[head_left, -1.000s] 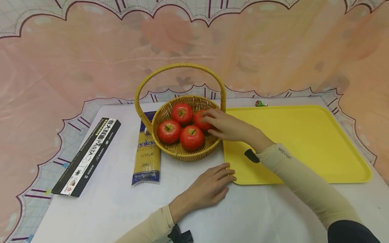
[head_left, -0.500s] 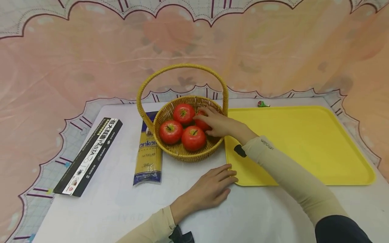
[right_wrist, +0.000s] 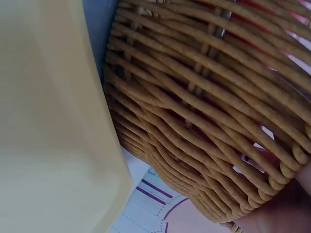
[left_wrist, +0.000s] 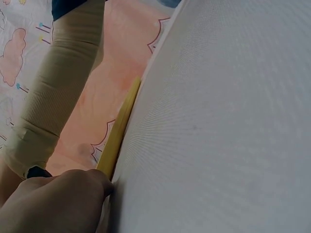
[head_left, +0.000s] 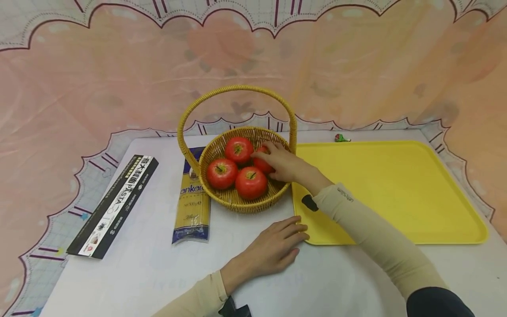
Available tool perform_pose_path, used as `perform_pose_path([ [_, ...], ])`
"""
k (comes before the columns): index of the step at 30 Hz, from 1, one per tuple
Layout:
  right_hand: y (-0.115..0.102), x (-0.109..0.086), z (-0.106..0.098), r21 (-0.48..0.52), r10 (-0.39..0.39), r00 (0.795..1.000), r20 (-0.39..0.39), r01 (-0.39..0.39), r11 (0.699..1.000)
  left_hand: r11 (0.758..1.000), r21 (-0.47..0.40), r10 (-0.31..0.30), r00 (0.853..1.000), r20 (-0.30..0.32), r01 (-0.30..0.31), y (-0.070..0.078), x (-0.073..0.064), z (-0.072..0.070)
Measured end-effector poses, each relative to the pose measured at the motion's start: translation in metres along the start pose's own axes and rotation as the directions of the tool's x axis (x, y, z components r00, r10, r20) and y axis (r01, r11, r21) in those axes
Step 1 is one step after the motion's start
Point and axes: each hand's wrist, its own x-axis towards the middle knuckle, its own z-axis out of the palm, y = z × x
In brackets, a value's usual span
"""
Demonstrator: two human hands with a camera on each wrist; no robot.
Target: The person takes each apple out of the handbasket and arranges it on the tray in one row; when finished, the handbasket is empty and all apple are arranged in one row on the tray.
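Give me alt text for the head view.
A right hand grips one of four red fruits in a wicker basket; the left hand touches a yellow tray. A yellow packet and black PASTA box lie at left.

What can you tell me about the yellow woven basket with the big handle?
The round yellow woven basket looks like wicker, with one tall arched handle. It sits upright on the white table, partly overlapping the blue-and-gold plastic packet, left of the yellow tray. Inside are four round red fruits; the right hand reaches in, gripping one.
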Motion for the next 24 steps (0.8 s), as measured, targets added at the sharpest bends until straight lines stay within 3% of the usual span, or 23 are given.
perform_pose_path([
  [9,0.002,-0.012,0.002,0.078,-0.063,0.987,-0.145,0.075,0.994,1.0,-0.006,-0.002,1.0,0.015,0.002,-0.001,0.0,0.0],
  [24,0.005,-0.037,0.009,0.169,-0.15,0.924,-0.353,0.221,0.961,1.0,0.01,0.003,1.0,0.003,-0.003,-0.003,-0.001,0.004],
])
